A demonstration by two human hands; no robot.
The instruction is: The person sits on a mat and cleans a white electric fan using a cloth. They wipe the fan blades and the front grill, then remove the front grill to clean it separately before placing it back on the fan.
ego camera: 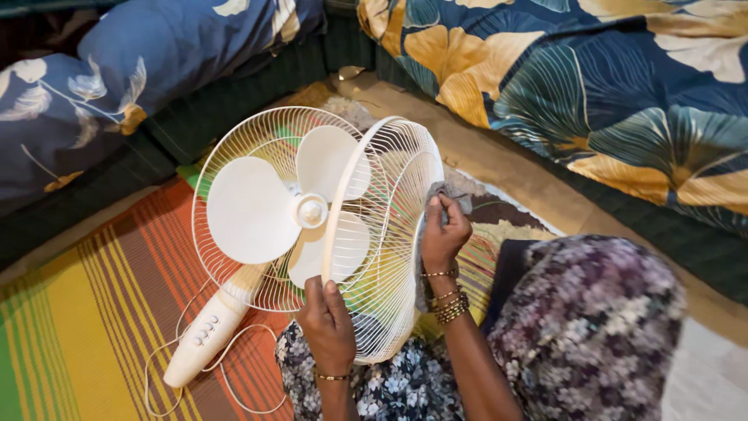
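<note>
A white electric fan lies on a striped mat, its three blades and rear wire guard facing up. The loose front wire guard stands on edge on my lap beside the blades. My left hand grips the guard's lower rim. My right hand presses a grey cloth against the guard's wires on its right side. Gold bangles circle my right wrist.
The fan's white base with buttons and its thin cord trail over the striped mat. Blue floral cushions lie at the upper left, and a leaf-patterned blue cover at the upper right. My patterned clothing fills the lower right.
</note>
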